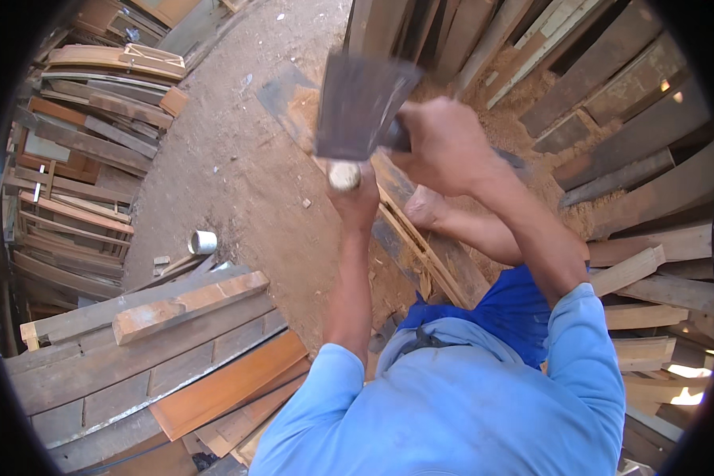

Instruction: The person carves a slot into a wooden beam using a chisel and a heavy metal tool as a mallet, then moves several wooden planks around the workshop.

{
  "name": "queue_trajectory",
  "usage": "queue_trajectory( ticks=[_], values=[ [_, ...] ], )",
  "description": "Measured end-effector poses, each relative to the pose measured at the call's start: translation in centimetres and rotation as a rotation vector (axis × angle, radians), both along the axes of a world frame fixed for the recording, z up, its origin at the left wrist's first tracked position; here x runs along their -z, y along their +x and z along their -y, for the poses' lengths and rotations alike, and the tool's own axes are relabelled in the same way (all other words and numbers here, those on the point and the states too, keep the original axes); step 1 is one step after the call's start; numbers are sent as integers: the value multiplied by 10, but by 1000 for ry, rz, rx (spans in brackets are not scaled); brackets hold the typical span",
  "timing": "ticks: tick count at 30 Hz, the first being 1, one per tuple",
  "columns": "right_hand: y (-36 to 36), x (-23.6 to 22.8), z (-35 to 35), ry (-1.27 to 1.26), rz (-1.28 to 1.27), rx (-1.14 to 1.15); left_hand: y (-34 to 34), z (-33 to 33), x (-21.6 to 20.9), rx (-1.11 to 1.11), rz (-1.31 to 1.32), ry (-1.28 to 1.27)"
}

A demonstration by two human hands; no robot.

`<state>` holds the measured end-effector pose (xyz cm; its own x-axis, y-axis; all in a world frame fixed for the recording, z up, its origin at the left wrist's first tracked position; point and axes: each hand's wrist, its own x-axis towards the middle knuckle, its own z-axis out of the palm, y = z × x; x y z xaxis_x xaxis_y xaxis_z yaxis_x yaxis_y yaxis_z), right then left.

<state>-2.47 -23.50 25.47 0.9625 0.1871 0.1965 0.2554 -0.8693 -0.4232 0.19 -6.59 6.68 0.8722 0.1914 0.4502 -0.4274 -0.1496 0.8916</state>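
My right hand (448, 147) is closed around the dark handle of a broad-bladed chopper (358, 107). Its wide, dark metal blade is blurred and lies over the front of my left hand (357, 202). That hand is wrapped round a wooden stick (343, 176), whose pale, rounded end points up just below the blade's edge. The rest of the stick is hidden under my fist. Whether blade and stick touch, I cannot tell. A bare foot (424, 208) rests by a long, narrow board (420, 242) between my arms.
Sawdust and a flat grey sheet (274, 91) lie on the dirt floor (238, 151). Stacked planks (95, 135) line the left side. More boards (627, 87) lean at the right. A squared beam (190, 305) and an orange-brown panel (230, 381) lie lower left, near a white cup (204, 242).
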Motion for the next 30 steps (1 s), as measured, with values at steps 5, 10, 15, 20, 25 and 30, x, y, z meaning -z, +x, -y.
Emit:
queue_trajectory(
  ticks=[5, 10, 15, 20, 25, 30],
  values=[
    [9, -42, -5, 382, 234, 40, 18, -6, 3, 12, -72, -44],
    [32, 37, -10, -279, -85, -91, 10, 11, 7, 75, -123, -63],
    [16, -24, -10, 55, 118, -89, 6, 4, -10, 48, -128, -36],
    [41, -57, -17, 378, 403, 28, 67, 0, 25, -7, -166, -199],
    [65, 41, -17, -162, -49, -34, 52, 3, 19, 23, -189, -263],
    [55, 10, -2, 53, -219, -35, 31, 11, -5, -33, -242, -16]
  ],
)
